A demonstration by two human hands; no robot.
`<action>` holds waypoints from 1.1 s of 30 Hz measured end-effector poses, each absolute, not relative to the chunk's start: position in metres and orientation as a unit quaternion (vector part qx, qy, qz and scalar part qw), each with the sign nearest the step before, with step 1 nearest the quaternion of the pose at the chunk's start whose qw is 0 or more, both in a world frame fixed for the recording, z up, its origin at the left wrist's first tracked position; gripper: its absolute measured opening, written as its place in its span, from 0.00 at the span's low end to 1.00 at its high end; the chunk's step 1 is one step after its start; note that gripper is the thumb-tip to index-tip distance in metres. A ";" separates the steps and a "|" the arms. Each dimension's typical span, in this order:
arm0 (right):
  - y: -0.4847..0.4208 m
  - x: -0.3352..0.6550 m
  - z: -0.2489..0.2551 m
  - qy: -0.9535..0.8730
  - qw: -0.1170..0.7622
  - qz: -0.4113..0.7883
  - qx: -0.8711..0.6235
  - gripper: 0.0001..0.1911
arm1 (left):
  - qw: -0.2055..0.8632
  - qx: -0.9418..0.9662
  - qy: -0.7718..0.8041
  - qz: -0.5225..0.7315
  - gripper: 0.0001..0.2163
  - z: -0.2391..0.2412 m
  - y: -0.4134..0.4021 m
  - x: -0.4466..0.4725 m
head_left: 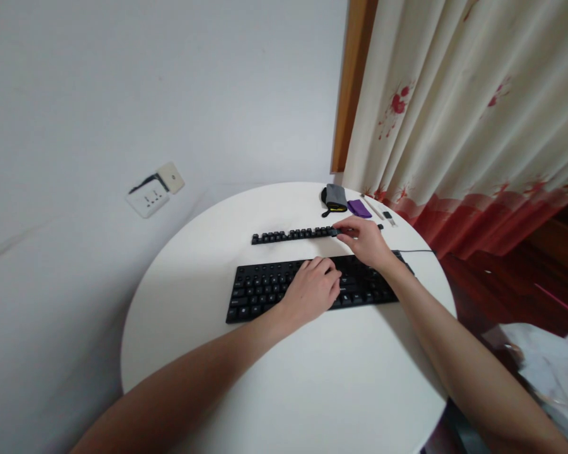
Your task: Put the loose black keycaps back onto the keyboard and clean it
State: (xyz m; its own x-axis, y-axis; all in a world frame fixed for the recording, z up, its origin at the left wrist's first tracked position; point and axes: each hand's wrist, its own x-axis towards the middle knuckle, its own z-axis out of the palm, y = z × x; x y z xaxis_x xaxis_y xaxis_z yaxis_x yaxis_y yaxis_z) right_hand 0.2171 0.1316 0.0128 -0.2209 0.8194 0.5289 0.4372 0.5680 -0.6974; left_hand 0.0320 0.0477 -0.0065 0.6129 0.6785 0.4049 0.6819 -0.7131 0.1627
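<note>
A black keyboard lies across the middle of a round white table. My left hand rests on its keys with the fingers curled under; anything held in them is hidden. Beyond the keyboard, a row of loose black keycaps stretches across the table. My right hand reaches over the keyboard to the right end of that row, fingers pinched on a keycap there.
At the table's far edge lie a grey-and-black pouch, a purple item, a thin stick and a small dark piece. A cable runs off right. A wall socket is left; a curtain hangs right.
</note>
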 end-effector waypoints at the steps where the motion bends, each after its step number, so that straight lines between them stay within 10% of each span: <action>1: 0.132 0.218 0.012 -0.756 0.460 0.209 -0.417 0.12 | 0.003 -0.899 -0.378 -0.222 0.10 -0.007 0.048 0.032; 33: 0.112 0.242 0.033 -0.833 0.075 0.351 -0.421 0.11 | -0.006 -0.904 -0.379 -0.199 0.13 -0.007 0.050 0.031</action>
State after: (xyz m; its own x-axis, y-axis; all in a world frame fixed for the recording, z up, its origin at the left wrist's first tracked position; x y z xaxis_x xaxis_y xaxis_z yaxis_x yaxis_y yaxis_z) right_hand 0.2416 0.1117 0.0328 -0.6344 0.7538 -0.1709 0.6489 0.3993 -0.6476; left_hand 0.0306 0.0502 -0.0069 0.6334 0.6875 0.3552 0.6826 -0.7126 0.1621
